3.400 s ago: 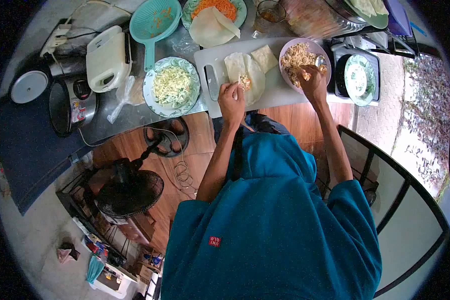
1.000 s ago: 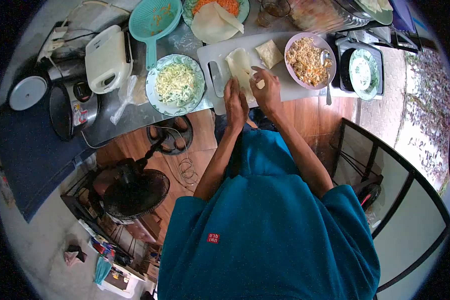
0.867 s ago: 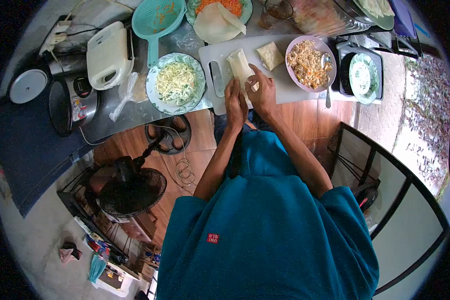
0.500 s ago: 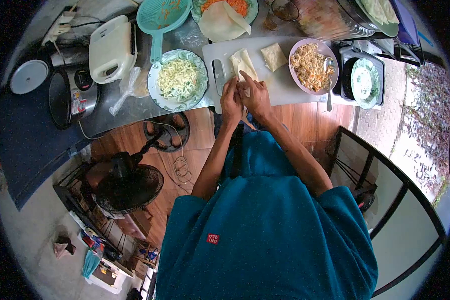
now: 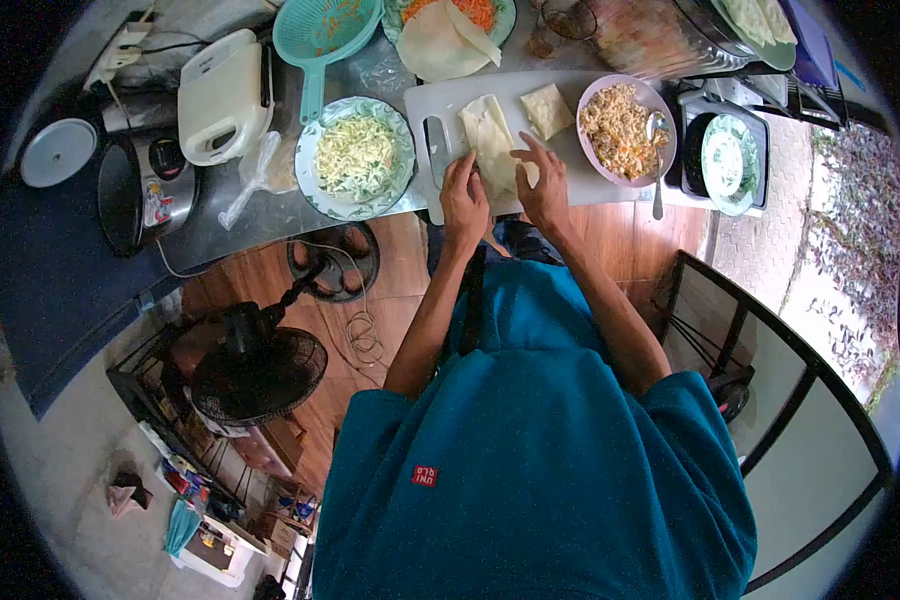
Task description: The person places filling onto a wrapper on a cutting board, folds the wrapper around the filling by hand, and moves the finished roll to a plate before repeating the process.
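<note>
On the white cutting board (image 5: pixel 435 98) lies a long folded wrapper (image 5: pixel 488 138), with my hands at either side of its near part. My left hand (image 5: pixel 464 200) touches or nearly touches its left edge, fingers bent and apart. My right hand (image 5: pixel 543 190) is spread at its right edge, holding nothing. A folded square parcel (image 5: pixel 547 111) rests farther right on the board. Beside it a pink bowl (image 5: pixel 585 150) holds an orange-white filling (image 5: pixel 620 125) and a spoon (image 5: pixel 658 200).
Left of the board stands a bowl of shredded cabbage (image 5: pixel 355 157). Behind are a green colander (image 5: pixel 313 90), round wrappers (image 5: pixel 435 45) over shredded carrot, and a glass (image 5: pixel 560 28). A white appliance (image 5: pixel 210 110) and a pot (image 5: pixel 135 195) sit farther left.
My hands have moved apart, the right one going right and opening. The folded wrapper now shows more of its length between them.
</note>
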Demonstrator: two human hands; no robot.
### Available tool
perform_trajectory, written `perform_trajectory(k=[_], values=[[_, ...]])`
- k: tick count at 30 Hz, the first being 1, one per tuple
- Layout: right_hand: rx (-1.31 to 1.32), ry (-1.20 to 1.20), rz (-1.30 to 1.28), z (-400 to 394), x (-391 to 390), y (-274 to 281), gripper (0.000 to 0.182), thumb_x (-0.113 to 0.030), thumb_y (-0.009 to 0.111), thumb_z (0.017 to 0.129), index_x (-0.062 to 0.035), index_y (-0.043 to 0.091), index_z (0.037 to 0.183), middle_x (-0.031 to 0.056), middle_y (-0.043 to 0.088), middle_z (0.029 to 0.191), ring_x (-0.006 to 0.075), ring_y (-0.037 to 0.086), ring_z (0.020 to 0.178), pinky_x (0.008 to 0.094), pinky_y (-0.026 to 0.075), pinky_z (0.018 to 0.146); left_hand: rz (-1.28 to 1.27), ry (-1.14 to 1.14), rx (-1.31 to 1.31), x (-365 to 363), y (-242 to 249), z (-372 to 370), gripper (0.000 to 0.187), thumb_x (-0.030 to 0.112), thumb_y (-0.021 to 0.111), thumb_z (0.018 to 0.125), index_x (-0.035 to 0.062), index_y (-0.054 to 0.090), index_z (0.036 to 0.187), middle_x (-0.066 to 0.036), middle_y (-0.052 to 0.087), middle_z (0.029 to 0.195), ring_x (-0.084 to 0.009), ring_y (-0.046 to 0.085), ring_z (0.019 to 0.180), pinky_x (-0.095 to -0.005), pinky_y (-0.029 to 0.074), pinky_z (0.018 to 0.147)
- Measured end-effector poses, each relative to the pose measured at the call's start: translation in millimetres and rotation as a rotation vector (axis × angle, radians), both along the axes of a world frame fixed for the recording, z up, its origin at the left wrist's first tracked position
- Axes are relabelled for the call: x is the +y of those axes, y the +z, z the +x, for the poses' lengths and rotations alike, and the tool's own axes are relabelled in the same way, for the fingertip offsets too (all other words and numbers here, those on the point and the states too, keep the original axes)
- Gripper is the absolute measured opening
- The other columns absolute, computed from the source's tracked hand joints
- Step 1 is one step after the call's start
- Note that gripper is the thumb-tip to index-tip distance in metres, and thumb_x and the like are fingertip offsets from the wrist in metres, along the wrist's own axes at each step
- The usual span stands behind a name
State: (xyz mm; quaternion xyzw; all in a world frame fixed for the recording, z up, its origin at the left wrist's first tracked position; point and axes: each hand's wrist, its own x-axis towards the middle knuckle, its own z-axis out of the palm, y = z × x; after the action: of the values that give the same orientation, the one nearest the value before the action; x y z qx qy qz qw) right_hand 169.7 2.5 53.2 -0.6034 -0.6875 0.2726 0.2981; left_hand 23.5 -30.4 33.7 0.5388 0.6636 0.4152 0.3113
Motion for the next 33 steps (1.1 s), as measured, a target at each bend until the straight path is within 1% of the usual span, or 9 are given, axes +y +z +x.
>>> perform_trajectory(k=[4, 10, 13, 16, 20, 22, 29, 32, 33], values=[[-0.140, 0.272, 0.097, -4.2, -0.6, 0.0, 0.059, -0.007, 0.065, 0.083, -0.0094, 0.048, 0.139, 0.0052, 0.069, 0.114, 0.0244, 0.057, 0.109, 0.0404, 0.038, 0.096, -0.023, 0.008, -0.004, 0.2, -0.9, -1.5, 0.032, 0.000, 0.054, 0.093, 0.0016, 0.061, 0.124, -0.020, 0.063, 0.115, -0.0360, 0.063, 0.106, -0.0399, 0.051, 0.089], [-0.144, 0.169, -0.038, -19.8, 6.8, 8.4, 0.067, -0.019, 0.074, 0.078, -0.0099, 0.048, 0.139, 0.0034, 0.068, 0.101, 0.0219, 0.057, 0.100, 0.0391, 0.038, 0.091, -0.014, 0.108, -0.081, 6.5, -0.4, -2.9, 0.027, -0.001, 0.055, 0.090, -0.0045, 0.065, 0.114, -0.020, 0.067, 0.105, -0.0367, 0.066, 0.097, -0.0400, 0.052, 0.085], [-0.169, 0.137, 0.003, -33.3, 14.0, 2.1, 0.066, -0.016, 0.073, 0.077, -0.0093, 0.049, 0.139, 0.0050, 0.066, 0.091, 0.0238, 0.058, 0.094, 0.0397, 0.040, 0.086, -0.057, 0.104, -0.104, 7.9, -5.5, -2.8, 0.029, 0.002, 0.063, 0.088, -0.0016, 0.066, 0.116, -0.017, 0.069, 0.109, -0.0281, 0.068, 0.100, -0.0342, 0.052, 0.088], [-0.135, 0.103, -0.032, -37.0, 19.7, -4.8, 0.062, -0.011, 0.069, 0.079, -0.0082, 0.049, 0.138, 0.0061, 0.067, 0.087, 0.0257, 0.059, 0.090, 0.0409, 0.041, 0.084, -0.038, 0.094, -0.113, 7.7, -7.5, -3.6, 0.030, 0.000, 0.063, 0.087, -0.0015, 0.067, 0.116, -0.017, 0.069, 0.110, -0.0274, 0.068, 0.099, -0.0343, 0.052, 0.088], [-0.076, 0.096, -0.070, -35.5, 19.5, 2.9, 0.061, -0.011, 0.066, 0.078, -0.0107, 0.049, 0.137, 0.0074, 0.067, 0.086, 0.0260, 0.061, 0.088, 0.0400, 0.040, 0.082, -0.060, 0.106, -0.180, 7.0, -9.2, -3.8, 0.030, -0.002, 0.063, 0.087, -0.0012, 0.066, 0.116, -0.017, 0.069, 0.111, -0.0274, 0.067, 0.099, -0.0349, 0.052, 0.089], [-0.024, 0.050, -0.086, -33.8, 17.7, 9.7, 0.058, -0.009, 0.065, 0.079, -0.0118, 0.050, 0.135, 0.0067, 0.068, 0.083, 0.0255, 0.061, 0.085, 0.0395, 0.040, 0.081, 0.000, 0.107, -0.186, 6.6, -7.2, -1.7, 0.024, 0.000, 0.058, 0.090, -0.0038, 0.067, 0.111, -0.022, 0.068, 0.106, -0.0354, 0.067, 0.096, -0.0388, 0.052, 0.085], [-0.133, 0.158, 0.008, -42.1, 12.6, 7.8, 0.057, -0.014, 0.068, 0.079, -0.0141, 0.052, 0.134, 0.0049, 0.068, 0.081, 0.0222, 0.062, 0.082, 0.0390, 0.037, 0.078, -0.043, 0.104, -0.159, 3.5, -9.8, -6.7, 0.024, 0.000, 0.058, 0.089, -0.0039, 0.067, 0.112, -0.022, 0.068, 0.107, -0.0355, 0.067, 0.098, -0.0383, 0.052, 0.086], [-0.182, 0.193, 0.053, -42.7, 12.6, -2.0, 0.059, -0.017, 0.070, 0.078, -0.0144, 0.052, 0.135, 0.0044, 0.068, 0.079, 0.0213, 0.062, 0.081, 0.0384, 0.036, 0.078, -0.028, 0.097, -0.163, 4.5, -12.1, -8.7, 0.027, -0.001, 0.057, 0.090, -0.0046, 0.064, 0.115, -0.023, 0.067, 0.109, -0.0372, 0.066, 0.100, -0.0390, 0.052, 0.087], [-0.176, 0.199, 0.053, -41.8, 13.0, -2.4, 0.060, -0.017, 0.070, 0.078, -0.0143, 0.051, 0.136, 0.0045, 0.068, 0.079, 0.0213, 0.062, 0.081, 0.0383, 0.036, 0.077, -0.040, 0.076, -0.127, 4.6, -9.0, -9.2, 0.030, -0.001, 0.057, 0.089, -0.0038, 0.063, 0.118, -0.023, 0.064, 0.117, -0.0381, 0.063, 0.106, -0.0409, 0.050, 0.091]])
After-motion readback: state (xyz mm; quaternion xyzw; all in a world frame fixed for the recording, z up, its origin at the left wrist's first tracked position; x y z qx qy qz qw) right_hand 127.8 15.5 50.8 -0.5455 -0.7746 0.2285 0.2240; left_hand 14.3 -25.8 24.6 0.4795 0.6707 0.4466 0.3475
